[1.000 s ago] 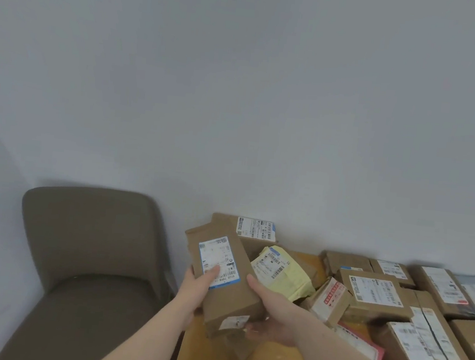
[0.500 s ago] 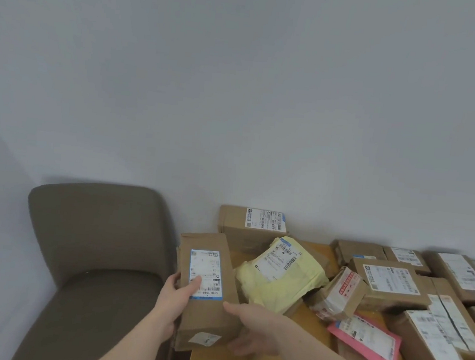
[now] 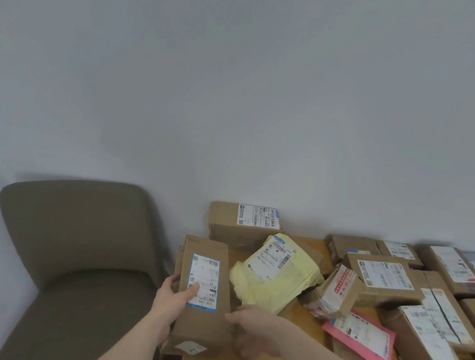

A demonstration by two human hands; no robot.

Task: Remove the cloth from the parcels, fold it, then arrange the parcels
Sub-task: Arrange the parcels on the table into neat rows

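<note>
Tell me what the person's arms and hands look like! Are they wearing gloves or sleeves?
No gloves and no sleeves that I can see. Both forearms are bare all the way to the bottom edge of the picture. The left hand and the right hand are bare too, with no watch, bracelet or ring showing. The right hand looks a little blurry.

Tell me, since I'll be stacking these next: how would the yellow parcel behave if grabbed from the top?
The yellow parcel looks like a soft, crumpled bag, so it would probably sag and deform rather than lift flat. Its wrinkled film may slide in the fingers. It likely makes a poor base for stacking.
</note>
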